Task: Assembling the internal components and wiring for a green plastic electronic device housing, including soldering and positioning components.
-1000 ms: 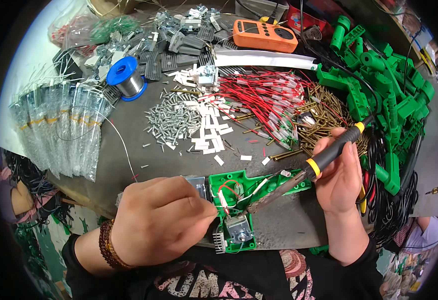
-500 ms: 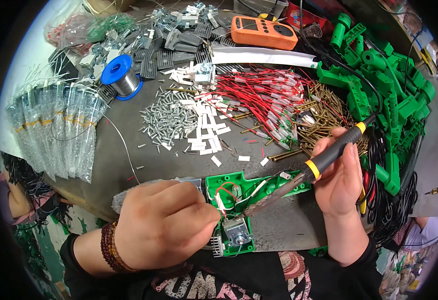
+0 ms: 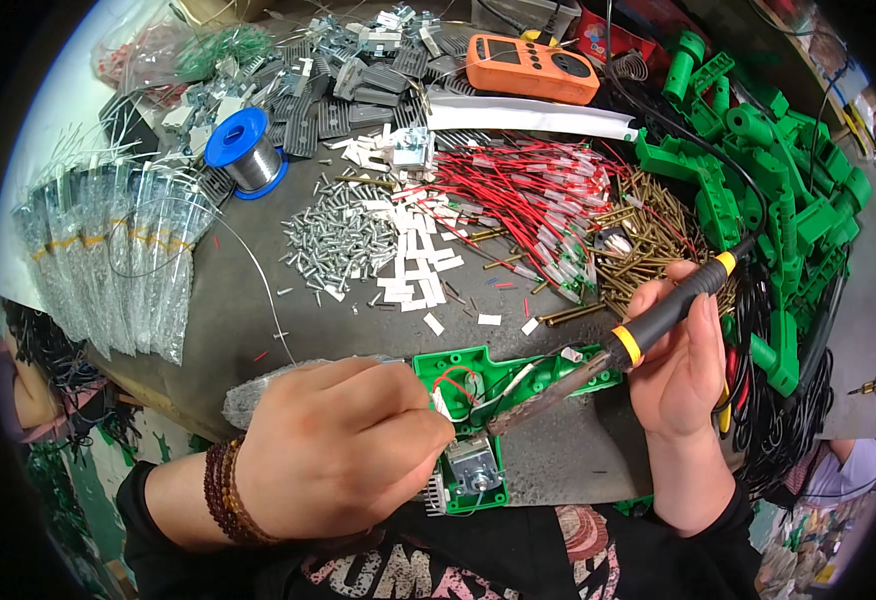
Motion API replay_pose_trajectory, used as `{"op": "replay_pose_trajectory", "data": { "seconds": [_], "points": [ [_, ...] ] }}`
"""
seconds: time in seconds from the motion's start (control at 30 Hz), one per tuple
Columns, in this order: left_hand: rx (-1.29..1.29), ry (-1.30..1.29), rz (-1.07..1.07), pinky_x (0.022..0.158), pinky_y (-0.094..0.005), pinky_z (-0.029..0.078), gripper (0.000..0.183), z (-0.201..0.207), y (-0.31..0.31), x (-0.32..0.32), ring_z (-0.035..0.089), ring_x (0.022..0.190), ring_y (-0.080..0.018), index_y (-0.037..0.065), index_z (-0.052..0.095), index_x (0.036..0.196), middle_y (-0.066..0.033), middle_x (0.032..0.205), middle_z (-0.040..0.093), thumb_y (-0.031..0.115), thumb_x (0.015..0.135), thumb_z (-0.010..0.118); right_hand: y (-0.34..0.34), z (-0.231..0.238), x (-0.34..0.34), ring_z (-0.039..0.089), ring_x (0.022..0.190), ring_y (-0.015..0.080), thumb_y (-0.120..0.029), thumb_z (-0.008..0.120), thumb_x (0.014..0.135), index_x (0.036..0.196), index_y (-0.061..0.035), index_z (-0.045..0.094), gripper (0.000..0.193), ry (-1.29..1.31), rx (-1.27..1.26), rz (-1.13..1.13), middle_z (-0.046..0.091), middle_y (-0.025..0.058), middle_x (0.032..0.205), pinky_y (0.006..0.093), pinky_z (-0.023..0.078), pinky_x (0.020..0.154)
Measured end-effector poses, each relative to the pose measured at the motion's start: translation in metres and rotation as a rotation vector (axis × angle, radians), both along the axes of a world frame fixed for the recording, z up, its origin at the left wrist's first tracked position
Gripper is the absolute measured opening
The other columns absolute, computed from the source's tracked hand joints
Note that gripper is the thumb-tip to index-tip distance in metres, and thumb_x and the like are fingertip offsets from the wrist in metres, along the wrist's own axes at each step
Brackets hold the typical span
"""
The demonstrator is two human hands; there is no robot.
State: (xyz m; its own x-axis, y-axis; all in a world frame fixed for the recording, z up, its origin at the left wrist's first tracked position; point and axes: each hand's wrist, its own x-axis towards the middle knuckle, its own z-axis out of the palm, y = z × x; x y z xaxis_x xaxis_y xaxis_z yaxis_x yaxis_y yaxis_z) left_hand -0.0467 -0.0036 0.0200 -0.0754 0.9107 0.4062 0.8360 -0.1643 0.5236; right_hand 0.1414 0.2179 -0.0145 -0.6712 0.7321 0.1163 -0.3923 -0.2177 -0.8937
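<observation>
My right hand is closed around the black and yellow handle of a soldering iron. The iron's brown, worn shaft slants down left over a green plastic housing, its tip near the wires inside. My left hand is closed in a pinch at the housing's left side. From a blue spool, solder wire runs down and disappears behind this hand; the fingertips' exact hold is hidden. Inside the housing are red and white wires and a metal switch-like part with a round centre.
Beyond the housing lie silver screws, white tabs, red wires and brass-coloured screws. An orange multimeter sits at the back. Green housings pile up on the right, and bundled clear-wrapped parts lie left.
My left hand has shifted slightly right, closer to the iron's tip, and the solder wire has moved with it. The iron's tip has dipped slightly left; my right hand is nearly still.
</observation>
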Motion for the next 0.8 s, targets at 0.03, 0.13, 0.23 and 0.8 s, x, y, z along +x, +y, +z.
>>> {"op": "replay_pose_trajectory", "data": {
  "seconds": [0.03,0.13,0.23,0.8],
  "points": [
    [-0.009,0.0,-0.011,0.053,-0.0341,0.048,0.023,0.0,0.0,0.0,0.06,0.063,-0.0217,0.01,0.072,0.085,-0.002,0.08,0.059,0.003,0.064,0.078,0.001,-0.001,0.001,0.056,0.067,0.0166,-0.03,0.04,0.108,0.13,-0.0034,0.044,0.035,0.006,0.015,0.017,0.06,0.0209,0.1,0.0272,0.049,0.062],
    [-0.034,0.0,-0.018,0.055,-0.0342,0.049,0.023,0.001,0.0,-0.001,0.061,0.065,-0.0214,0.01,0.072,0.085,-0.002,0.082,0.059,0.003,0.064,0.078,0.001,-0.001,0.0,0.056,0.067,0.0165,-0.029,0.039,0.108,0.13,-0.0035,0.044,0.035,0.019,0.023,0.029,0.061,0.0211,0.099,0.0272,0.048,0.062],
    [-0.047,-0.006,-0.015,0.056,-0.0341,0.049,0.02,0.001,0.0,0.0,0.061,0.068,-0.0209,0.011,0.072,0.082,-0.0016,0.084,0.06,0.003,0.065,0.078,0.001,-0.001,0.0,0.056,0.067,0.0163,-0.029,0.039,0.108,0.131,-0.0038,0.044,0.034,0.028,0.023,0.025,0.061,0.0212,0.099,0.0271,0.048,0.061],
    [-0.346,-0.446,-0.453,0.08,-0.0319,0.05,0.025,-0.012,0.108,-0.036,0.06,0.091,-0.019,0.009,0.073,0.106,-0.0061,0.098,0.064,0.021,0.085,0.077,-0.002,0.002,0.002,0.053,0.066,0.0146,-0.03,0.041,0.107,0.131,-0.0043,0.044,0.035,0.003,0.071,0.024,0.061,0.0213,0.1,0.0262,0.048,0.062]
  ]
}}
